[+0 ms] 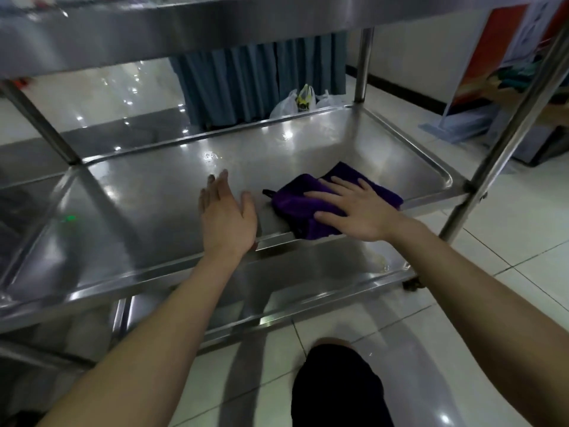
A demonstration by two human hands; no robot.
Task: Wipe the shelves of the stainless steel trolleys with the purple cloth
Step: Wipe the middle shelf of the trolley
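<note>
Currently, the purple cloth [311, 204] lies crumpled on the middle shelf [154, 192] of the stainless steel trolley [505, 143], toward the right part of the shelf and overlapping its near rim. The right hand [357, 208] rests flat on top of the cloth, palm down, with the fingers [335, 183] spread wide across the fabric; the grip is open and pressing, not closed around the cloth. A small dark loop at the cloth's left corner lies on the bare steel. The left hand [226, 214] is just beside the cloth, to its left, with the palm turned inward and the fingers extended and loosely together; its grip is open and holds nothing. Whether its edge touches the shelf surface cannot be told. Both forearms reach in under the top shelf [184, 29]. A lower shelf [308, 288] shows beneath the near rim. Beyond the trolley, a white plastic bag [295, 103] sits on the tiled floor [492, 257] in front of a blue-grey curtain [246, 78]. A dark-clad knee [338, 383] shows at the bottom edge.
</note>
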